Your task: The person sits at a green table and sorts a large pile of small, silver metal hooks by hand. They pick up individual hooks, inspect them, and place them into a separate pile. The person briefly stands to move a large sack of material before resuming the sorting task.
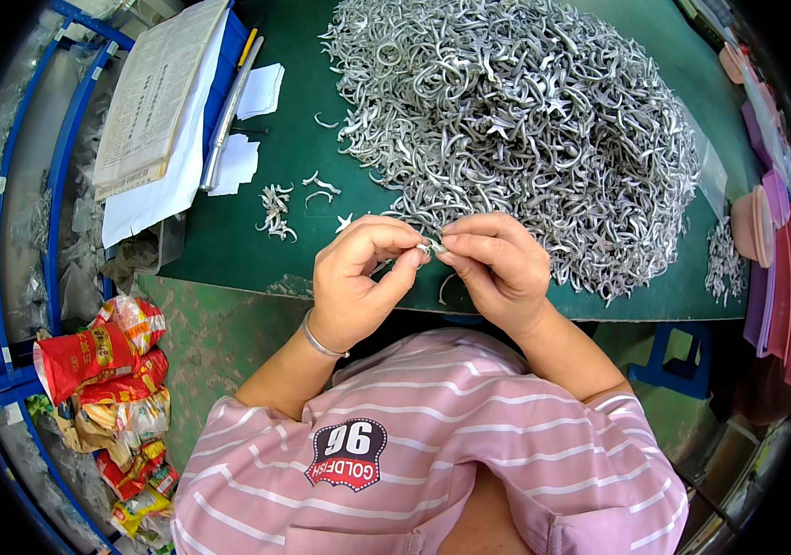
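Note:
My left hand [355, 277] and my right hand [497, 259] meet at the near edge of a green table [229, 250], fingertips pinched together on one small curved grey metal piece [431, 247]. Both hands grip it between thumb and forefinger. A silver bangle circles my left wrist. Just beyond my hands rises a big heap of the same grey metal hooks [515, 120], covering most of the table's right half.
A small cluster of sorted metal pieces [277, 211] lies left of my hands. Papers and a book [155, 102] sit at the table's far left, with white slips beside them. Crumpled snack wrappers [109, 370] pile on the floor at left. A blue stool [677, 356] stands at right.

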The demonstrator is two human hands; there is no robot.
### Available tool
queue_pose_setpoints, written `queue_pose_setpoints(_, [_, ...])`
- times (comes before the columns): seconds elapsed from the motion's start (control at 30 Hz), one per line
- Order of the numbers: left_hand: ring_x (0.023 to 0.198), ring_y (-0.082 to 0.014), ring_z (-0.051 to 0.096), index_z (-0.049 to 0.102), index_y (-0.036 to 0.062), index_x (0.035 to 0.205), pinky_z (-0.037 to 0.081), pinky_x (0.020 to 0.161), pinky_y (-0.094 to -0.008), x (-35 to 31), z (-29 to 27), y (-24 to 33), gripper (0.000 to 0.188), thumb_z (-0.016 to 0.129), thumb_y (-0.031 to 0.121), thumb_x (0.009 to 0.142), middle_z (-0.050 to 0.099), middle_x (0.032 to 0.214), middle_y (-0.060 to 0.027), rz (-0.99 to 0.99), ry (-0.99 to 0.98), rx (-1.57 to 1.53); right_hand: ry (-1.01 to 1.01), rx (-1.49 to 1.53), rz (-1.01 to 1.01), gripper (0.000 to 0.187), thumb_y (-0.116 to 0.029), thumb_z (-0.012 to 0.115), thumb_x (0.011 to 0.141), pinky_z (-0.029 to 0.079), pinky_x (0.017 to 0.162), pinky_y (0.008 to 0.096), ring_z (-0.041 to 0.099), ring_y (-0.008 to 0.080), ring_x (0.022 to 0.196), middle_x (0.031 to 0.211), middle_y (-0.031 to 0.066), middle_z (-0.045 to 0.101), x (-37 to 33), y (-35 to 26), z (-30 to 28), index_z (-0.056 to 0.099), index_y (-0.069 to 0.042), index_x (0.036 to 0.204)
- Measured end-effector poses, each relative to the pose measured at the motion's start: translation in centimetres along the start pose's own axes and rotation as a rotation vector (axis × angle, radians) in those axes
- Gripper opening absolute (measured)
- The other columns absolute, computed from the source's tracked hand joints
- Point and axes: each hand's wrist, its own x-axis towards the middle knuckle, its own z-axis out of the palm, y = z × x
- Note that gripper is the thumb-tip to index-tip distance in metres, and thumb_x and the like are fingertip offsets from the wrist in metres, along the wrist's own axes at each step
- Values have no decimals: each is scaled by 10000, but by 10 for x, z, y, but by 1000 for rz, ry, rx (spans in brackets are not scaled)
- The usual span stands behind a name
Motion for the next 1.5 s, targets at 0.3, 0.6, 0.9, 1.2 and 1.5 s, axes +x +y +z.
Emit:
queue_pose_setpoints(0.3, [727,-157,654,591,-53,1040,548,685,-258,-1,1,11,182,583,-86,862,638,890,-110,-178,5,-83,-50,-101,-83,215,21,760,673,496,607,297,625,223,714,878,108,652,2,1,-2,667,-30,861])
queue_pose_setpoints(0.6, [732,-155,668,593,-46,1041,579,678,-270,0,-9,9,156,592,-32,885,664,861,-115,-462,10,-408,2,-135,-107,229,26,752,667,482,541,302,602,215,646,809,92,626,-1,2,3,659,-40,866])
queue_pose_setpoints(0.9, [803,-143,655,608,-51,1027,577,727,-274,-1,-4,8,153,609,-45,874,656,913,-109,-390,18,-347,-18,-156,-73,217,12,752,672,473,505,290,587,200,593,738,78,601,-2,-1,5,655,-28,862])
queue_pose_setpoints(1.2, [827,-138,640,627,-54,1010,545,739,-252,-1,-4,5,171,642,-73,841,616,953,-82,-245,-38,-126,-32,-152,-89,202,12,748,678,468,484,280,586,195,580,722,80,596,-2,2,5,650,-25,851])
queue_pose_setpoints(1.5, [818,-168,658,621,-71,974,551,739,-254,-1,-3,5,113,618,-76,861,599,972,-113,-173,53,-179,-11,-49,87,223,57,706,736,495,532,251,618,166,631,798,97,635,0,-4,3,624,1,936])
